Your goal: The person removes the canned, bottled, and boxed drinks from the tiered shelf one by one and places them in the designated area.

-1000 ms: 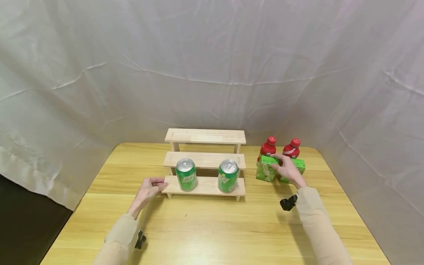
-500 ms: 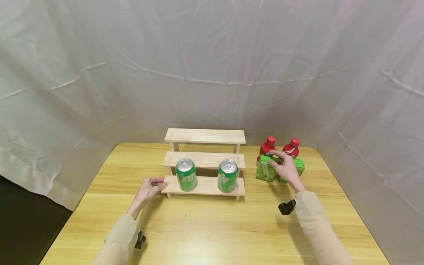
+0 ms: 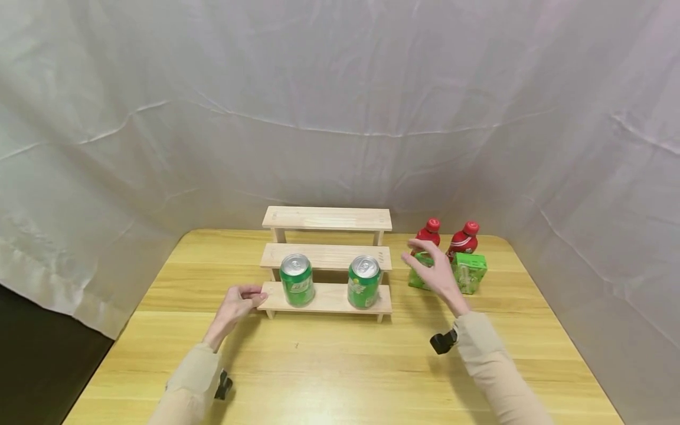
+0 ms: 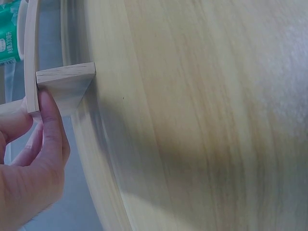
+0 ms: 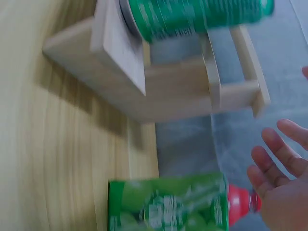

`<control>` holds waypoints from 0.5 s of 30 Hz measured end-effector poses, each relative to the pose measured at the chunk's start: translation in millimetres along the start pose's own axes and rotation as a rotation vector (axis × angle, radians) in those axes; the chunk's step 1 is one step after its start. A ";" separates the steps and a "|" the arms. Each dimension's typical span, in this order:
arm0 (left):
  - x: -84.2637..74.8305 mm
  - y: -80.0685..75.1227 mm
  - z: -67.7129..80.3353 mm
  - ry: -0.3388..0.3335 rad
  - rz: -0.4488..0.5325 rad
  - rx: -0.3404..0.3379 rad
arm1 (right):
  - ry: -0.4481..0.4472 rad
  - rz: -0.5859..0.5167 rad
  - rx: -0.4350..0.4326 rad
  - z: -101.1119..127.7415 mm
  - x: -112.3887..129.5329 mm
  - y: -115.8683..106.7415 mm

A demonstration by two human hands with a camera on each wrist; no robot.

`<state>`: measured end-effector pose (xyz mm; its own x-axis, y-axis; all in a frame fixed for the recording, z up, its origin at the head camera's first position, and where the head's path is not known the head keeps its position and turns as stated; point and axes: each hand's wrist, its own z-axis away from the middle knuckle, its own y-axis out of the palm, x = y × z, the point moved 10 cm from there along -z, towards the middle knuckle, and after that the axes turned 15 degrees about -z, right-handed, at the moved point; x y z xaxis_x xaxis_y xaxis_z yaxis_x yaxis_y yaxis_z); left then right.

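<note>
On the wooden counter (image 3: pixel 340 366) we see two green cartons (image 3: pixel 470 273); our right hand (image 3: pixel 432 270), now lifted off them, spreads released, left hand (image 3: pixel 237 304) pinching the shelf (image 3: pixel 325 298).

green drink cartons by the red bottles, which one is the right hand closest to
The left green drink carton, nearer the wooden stepped shelf. The open right hand hovers right in front of it, partly hiding it, while the other green carton stands clear to its right.

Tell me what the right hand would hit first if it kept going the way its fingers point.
Probably the nearer green carton, just beyond the right hand and partly hidden by it. The fingers point up and back, so the red-capped bottle comes next. Depth is hard to judge.
</note>
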<state>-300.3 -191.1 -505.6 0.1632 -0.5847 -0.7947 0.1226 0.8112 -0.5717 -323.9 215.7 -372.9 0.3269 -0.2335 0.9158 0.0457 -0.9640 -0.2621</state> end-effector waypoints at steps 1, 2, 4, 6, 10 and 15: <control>0.2 -0.2 0.1 -0.001 0.002 -0.003 | 0.001 -0.005 0.023 1.2 5.3 7.0; 0.1 -0.4 0.0 0.002 0.003 -0.005 | 0.003 -0.003 0.044 2.5 9.4 13.5; -0.2 -0.8 0.0 0.006 0.005 -0.012 | 0.008 -0.018 0.088 4.2 13.7 25.5; 0.1 -0.8 -0.3 0.005 0.008 -0.016 | 0.010 -0.050 0.132 5.4 16.2 35.8; 2.1 -0.7 -0.8 -0.003 -0.004 -0.014 | 0.022 -0.094 0.224 9.0 15.4 53.5; 2.4 -0.5 -0.9 -0.003 0.006 -0.013 | 0.018 -0.089 0.310 13.2 15.5 70.5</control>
<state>-300.9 -192.9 -507.5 0.1671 -0.5794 -0.7977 0.1085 0.8150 -0.5693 -303.2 145.9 -381.2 0.2921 -0.1552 0.9437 0.3591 -0.8967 -0.2586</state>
